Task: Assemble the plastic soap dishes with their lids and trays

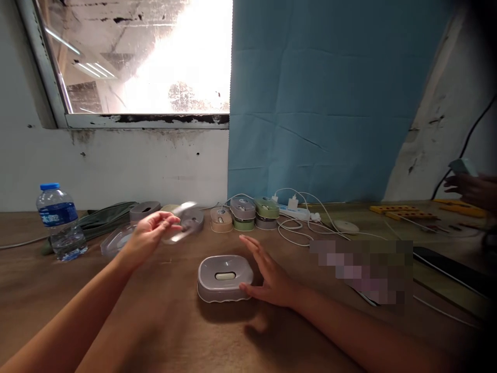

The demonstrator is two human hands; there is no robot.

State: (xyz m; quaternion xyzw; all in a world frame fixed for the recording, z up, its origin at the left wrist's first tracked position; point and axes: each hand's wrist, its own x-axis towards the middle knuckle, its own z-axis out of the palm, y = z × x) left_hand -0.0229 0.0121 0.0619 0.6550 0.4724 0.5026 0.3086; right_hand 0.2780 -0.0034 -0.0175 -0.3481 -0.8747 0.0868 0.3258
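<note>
A mauve-grey rounded plastic box (225, 288) with a pale insert in its oval top slot sits in front of me on the table. My right hand (272, 280) is open at its right side, thumb at the edge of the box and the other fingers stretched out. Off to the left and raised, my left hand (149, 233) pinches a clear, glinting plastic piece (178, 237), smeared by motion; its exact kind cannot be made out. Behind that piece lie more grey box parts (193, 217), partly hidden by it. A clear plastic tray (112, 239) lies beyond my left wrist.
Several boxes (243, 207) in beige, grey and green stand stacked toward the wall. A power strip (295, 211) with white cables is right of them. A water bottle (60, 223) stands left. Another person's hand (471, 189) holds a pale object at right.
</note>
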